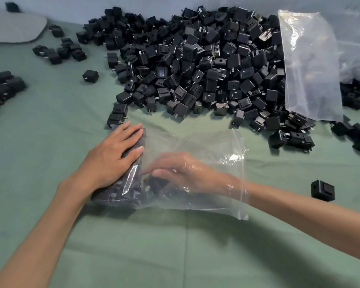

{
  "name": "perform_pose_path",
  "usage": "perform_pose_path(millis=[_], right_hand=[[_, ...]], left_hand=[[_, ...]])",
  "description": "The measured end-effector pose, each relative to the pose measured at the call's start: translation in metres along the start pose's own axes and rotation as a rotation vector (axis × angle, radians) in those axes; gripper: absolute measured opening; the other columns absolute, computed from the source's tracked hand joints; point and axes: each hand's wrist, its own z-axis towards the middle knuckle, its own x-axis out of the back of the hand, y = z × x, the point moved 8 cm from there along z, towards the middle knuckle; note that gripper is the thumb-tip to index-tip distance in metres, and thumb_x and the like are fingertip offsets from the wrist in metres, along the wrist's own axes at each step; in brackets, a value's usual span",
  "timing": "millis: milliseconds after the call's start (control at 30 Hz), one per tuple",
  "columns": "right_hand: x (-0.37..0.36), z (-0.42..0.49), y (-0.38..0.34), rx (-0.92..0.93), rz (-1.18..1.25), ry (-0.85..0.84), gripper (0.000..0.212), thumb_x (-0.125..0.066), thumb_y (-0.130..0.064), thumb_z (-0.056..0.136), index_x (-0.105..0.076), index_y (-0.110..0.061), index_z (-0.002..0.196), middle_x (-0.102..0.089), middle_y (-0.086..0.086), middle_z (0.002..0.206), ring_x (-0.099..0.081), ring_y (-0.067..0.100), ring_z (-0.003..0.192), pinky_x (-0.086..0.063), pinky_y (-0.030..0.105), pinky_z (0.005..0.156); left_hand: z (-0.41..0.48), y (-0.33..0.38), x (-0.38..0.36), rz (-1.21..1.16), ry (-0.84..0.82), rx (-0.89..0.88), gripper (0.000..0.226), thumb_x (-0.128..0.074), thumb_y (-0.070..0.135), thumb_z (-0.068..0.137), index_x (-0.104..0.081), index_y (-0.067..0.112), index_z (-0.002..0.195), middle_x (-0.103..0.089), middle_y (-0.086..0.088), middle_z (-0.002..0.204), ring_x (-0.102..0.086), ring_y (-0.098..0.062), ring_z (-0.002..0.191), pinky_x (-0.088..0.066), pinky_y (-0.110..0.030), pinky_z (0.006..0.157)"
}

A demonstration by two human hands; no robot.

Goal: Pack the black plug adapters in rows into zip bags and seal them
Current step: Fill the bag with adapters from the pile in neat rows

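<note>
Two hands: both at one zip bag (pixel 208 142), low centre.
Left hand (pixel 112 156): flat on top of the bag's left end, fingers straight and together, pressing through the plastic onto the packed adapters (pixel 121 190).
Right hand (pixel 181 173): inside the bag, forearm through the mouth, fingers reaching left to the packed adapters; seen through glare and blurred, can't tell if it pinches one or only touches.
Zip bag: lies flat on the cloth (pixel 50 121), closed end left, mouth right; zip strip (pixel 240 173) unsealed around the wrist.
Packed adapters: dark block along the bag's left end, under the left hand; exact rows hard to read through plastic.
Pile (pixel 195 63): big heap of black adapters, beyond the bag, centre to right.
Spare bag (pixel 312 65): clear, lying on the pile's right side.
Strays: single adapter (pixel 322 190) right of the zip bag, apart from it; another (pixel 90 76) left of the pile; small clusters (pixel 2 88) at far left.
Pad (pixel 15 28): grey, top-left corner.
</note>
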Motion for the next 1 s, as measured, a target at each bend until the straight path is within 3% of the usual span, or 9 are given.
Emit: perform_pose_path(millis=[133, 200, 300, 367, 433, 667, 800, 900, 1000], right_hand=[[0.001, -0.024, 0.004, -0.035, 0.013, -0.159, 0.039, -0.057, -0.005, 0.095, -0.053, -0.004, 0.134, -0.067, 0.010, 0.117, -0.063, 0.015, 0.102, -0.050, 0.023, 0.090], [-0.019, -0.010, 0.009, -0.084, -0.062, -0.172, 0.039, -0.058, -0.003, 0.093, -0.055, -0.002, 0.132, -0.064, 0.012, 0.123, -0.061, 0.007, 0.106, -0.042, 0.008, 0.091], [-0.015, 0.006, 0.008, -0.229, -0.414, 0.182, 0.038, -0.054, -0.014, 0.095, -0.057, -0.014, 0.132, -0.064, 0.009, 0.120, -0.057, -0.006, 0.101, -0.040, 0.004, 0.087], [-0.017, -0.008, 0.010, -0.094, -0.147, 0.071, 0.034, -0.058, -0.024, 0.095, -0.061, -0.020, 0.128, -0.062, -0.008, 0.112, -0.056, -0.006, 0.097, -0.043, 0.008, 0.080], [-0.012, -0.030, 0.005, -0.045, 0.042, -0.072, 0.031, -0.060, -0.023, 0.094, -0.063, -0.020, 0.125, -0.061, -0.012, 0.112, -0.057, -0.001, 0.097, -0.047, 0.014, 0.081], [-0.008, -0.037, 0.009, -0.120, 0.051, -0.044, 0.040, -0.066, -0.036, 0.089, -0.060, -0.028, 0.127, -0.056, -0.029, 0.090, -0.057, -0.009, 0.084, -0.039, 0.002, 0.075], [-0.014, -0.032, 0.002, -0.079, -0.063, -0.081, 0.040, -0.059, -0.032, 0.094, -0.055, -0.024, 0.133, -0.052, -0.025, 0.094, -0.055, -0.004, 0.084, -0.042, 0.008, 0.078], [-0.014, -0.030, 0.002, -0.017, -0.083, -0.066, 0.035, -0.059, -0.026, 0.094, -0.058, -0.015, 0.128, -0.055, -0.007, 0.112, -0.056, 0.005, 0.094, -0.049, 0.023, 0.084], [-0.014, -0.028, -0.001, 0.002, -0.083, -0.079, 0.031, -0.063, -0.031, 0.092, -0.060, -0.016, 0.119, -0.052, -0.006, 0.117, -0.054, 0.005, 0.099, -0.047, 0.021, 0.085]], left_hand=[[-0.001, 0.001, 0.001, -0.004, 0.013, 0.005, 0.051, -0.041, 0.042, 0.098, -0.032, 0.034, 0.148, -0.018, 0.034, 0.150, -0.004, 0.012, 0.142, -0.022, -0.034, 0.116], [-0.001, 0.001, 0.002, -0.002, 0.005, 0.004, 0.052, -0.039, 0.045, 0.097, -0.031, 0.035, 0.148, -0.017, 0.034, 0.150, -0.003, 0.012, 0.141, -0.021, -0.033, 0.116], [-0.001, 0.004, 0.003, 0.029, -0.006, -0.006, 0.059, -0.030, 0.053, 0.094, -0.029, 0.032, 0.149, -0.016, 0.030, 0.153, -0.002, 0.010, 0.142, -0.017, -0.034, 0.119], [-0.002, 0.009, 0.005, 0.091, -0.003, -0.033, 0.069, -0.022, 0.058, 0.089, -0.028, 0.027, 0.150, -0.017, 0.022, 0.155, -0.003, 0.005, 0.144, -0.009, -0.036, 0.121], [-0.003, 0.015, 0.007, 0.141, 0.013, -0.056, 0.073, -0.019, 0.059, 0.087, -0.029, 0.023, 0.150, -0.019, 0.017, 0.156, -0.005, 0.002, 0.145, -0.007, -0.035, 0.122], [-0.004, 0.011, 0.009, 0.174, -0.034, -0.019, 0.063, -0.034, 0.051, 0.096, -0.015, 0.033, 0.153, 0.002, 0.030, 0.145, 0.013, 0.015, 0.130, 0.002, -0.018, 0.111], [-0.003, 0.013, 0.000, 0.198, -0.050, -0.069, 0.065, -0.026, 0.051, 0.098, -0.013, 0.021, 0.154, -0.002, 0.020, 0.155, 0.006, 0.007, 0.142, 0.007, -0.022, 0.117], [-0.004, 0.013, -0.001, 0.146, -0.022, -0.065, 0.066, -0.017, 0.051, 0.096, -0.017, 0.019, 0.153, -0.007, 0.019, 0.155, 0.002, 0.006, 0.143, 0.004, -0.024, 0.119], [-0.004, 0.012, -0.001, 0.119, -0.011, -0.070, 0.066, -0.016, 0.046, 0.093, -0.020, 0.018, 0.152, -0.008, 0.021, 0.153, 0.001, 0.007, 0.143, 0.005, -0.023, 0.119]])
